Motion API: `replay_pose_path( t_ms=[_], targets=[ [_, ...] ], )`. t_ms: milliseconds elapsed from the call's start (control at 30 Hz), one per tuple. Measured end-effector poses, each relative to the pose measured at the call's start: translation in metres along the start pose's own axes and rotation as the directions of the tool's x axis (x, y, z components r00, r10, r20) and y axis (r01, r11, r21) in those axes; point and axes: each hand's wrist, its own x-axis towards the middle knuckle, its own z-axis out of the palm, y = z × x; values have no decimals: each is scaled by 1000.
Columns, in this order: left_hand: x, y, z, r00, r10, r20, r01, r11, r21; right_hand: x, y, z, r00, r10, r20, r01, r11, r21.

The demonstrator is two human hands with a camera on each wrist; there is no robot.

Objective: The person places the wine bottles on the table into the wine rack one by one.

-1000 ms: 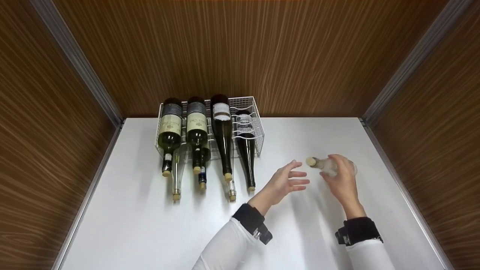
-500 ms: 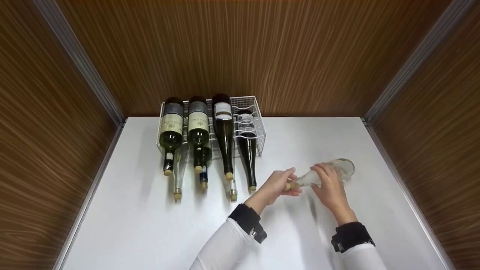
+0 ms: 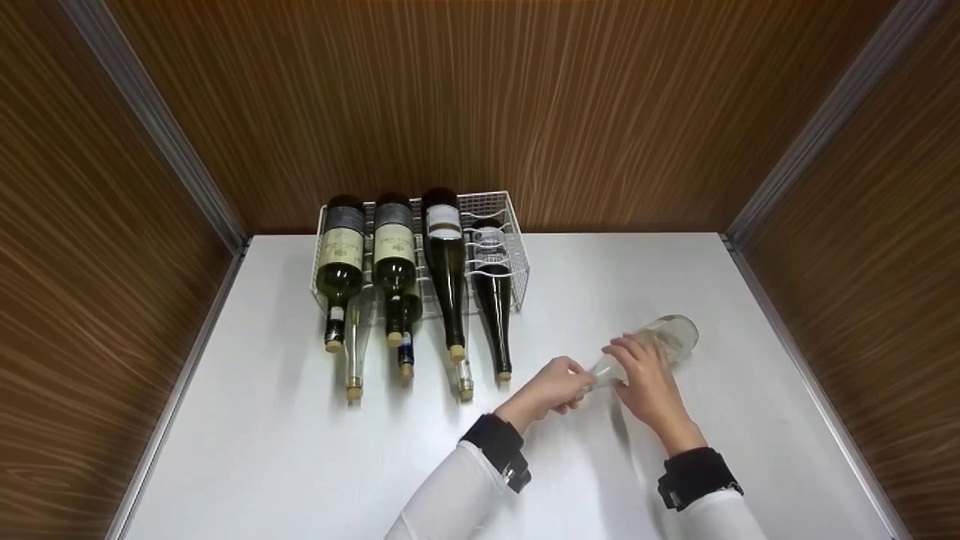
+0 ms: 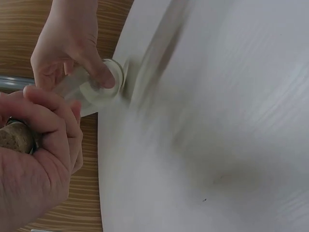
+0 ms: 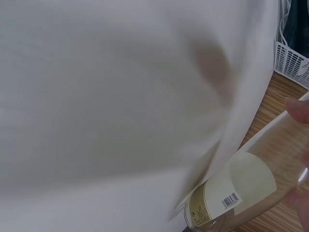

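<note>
A clear glass wine bottle (image 3: 681,334) lies slantwise between both hands at the right of the white table, its base pointing away to the right. My left hand (image 3: 553,386) wraps its fingers round the neck, hiding most of it in the head view. In the left wrist view the cork (image 4: 17,137) shows inside that curled hand. My right hand (image 3: 646,382) grips the bottle's body, thumb on the near side. A pale label (image 5: 219,198) with a barcode is visible near the base in the right wrist view.
Left of the hands stands a white wire rack (image 3: 520,247). Dark bottles with labels (image 3: 342,246) lie on its top, necks toward me, and corked clear bottles (image 3: 354,375) stick out below. Wood-grain panels (image 3: 480,112) enclose the white table (image 3: 300,465) at back and sides.
The bottle has come down and left, turning so its neck points toward the lower left. My left hand, earlier open and apart from it, now grips the neck; the right hand keeps its grip.
</note>
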Motion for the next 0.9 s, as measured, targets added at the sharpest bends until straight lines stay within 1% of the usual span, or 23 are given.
replay_pose_path(
  t_ms=[100,167,367,467,567,700,800,900],
  targets=[
    [1,-5,-1,1000,-12,20,11,997,79,0,-2,1,1000,-5,30,5,1000,2],
    [2,-8,-1,1000,-7,25,4,994,113,-1,-3,2,999,-8,46,8,1000,1],
    [4,-15,0,1000,28,7,-29,992,126,0,-3,1,997,-9,71,9,1000,0],
    [2,-18,1,999,32,-4,-31,994,104,0,-4,0,997,-10,83,9,1000,10],
    [-2,-20,1,999,39,-16,-38,997,62,1,-6,-4,997,3,74,-5,999,37],
    [-6,-19,-2,997,53,-52,-54,998,-13,1,-7,-10,998,60,33,-63,991,115],
    [-9,-17,-5,995,59,-84,-65,995,-70,1,-8,-14,992,125,24,-128,971,202],
    [-12,-15,-9,991,69,-113,-82,990,-118,-1,-9,-16,980,195,50,-201,941,274]
  ],
)
